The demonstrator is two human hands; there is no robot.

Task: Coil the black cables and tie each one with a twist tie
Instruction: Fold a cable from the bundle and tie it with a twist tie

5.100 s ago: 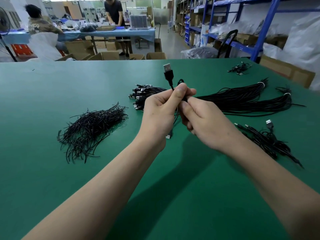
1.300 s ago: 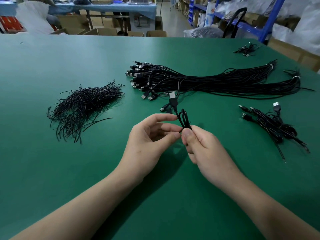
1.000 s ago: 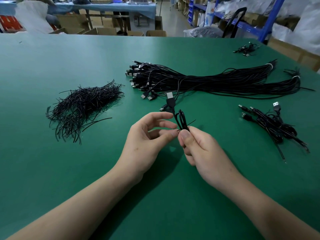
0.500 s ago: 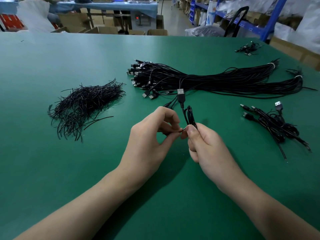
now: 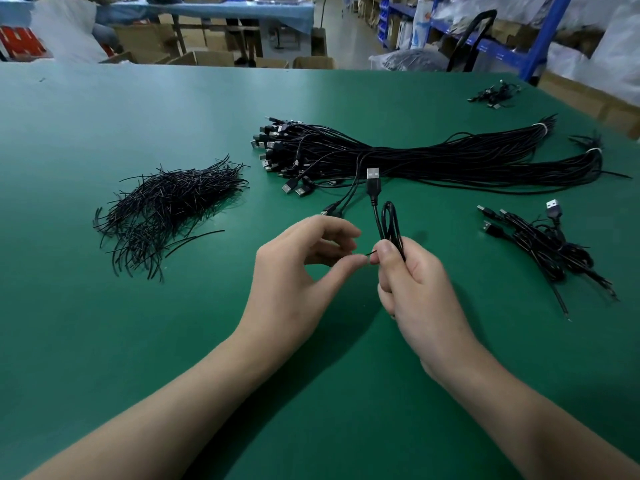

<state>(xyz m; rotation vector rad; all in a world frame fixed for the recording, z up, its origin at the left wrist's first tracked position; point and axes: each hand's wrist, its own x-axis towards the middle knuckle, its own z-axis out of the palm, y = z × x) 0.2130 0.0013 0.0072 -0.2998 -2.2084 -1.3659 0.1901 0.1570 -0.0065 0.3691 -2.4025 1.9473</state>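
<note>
Right hand (image 5: 412,285) grips coiled cable (image 5: 389,223) at frame centre, plug up. Left hand (image 5: 304,268) pinches twist tie (image 5: 371,253) end beside right thumb. Tie pile (image 5: 166,206) left on green tabletop (image 5: 138,341); loose cable bundle (image 5: 450,161) upper centre-right.

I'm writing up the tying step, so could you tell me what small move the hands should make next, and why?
Probably a twist: the left hand pinches the end of the twist tie beside the coiled cable gripped in the right hand, so rolling those fingertips should cinch it round the coil.
</note>
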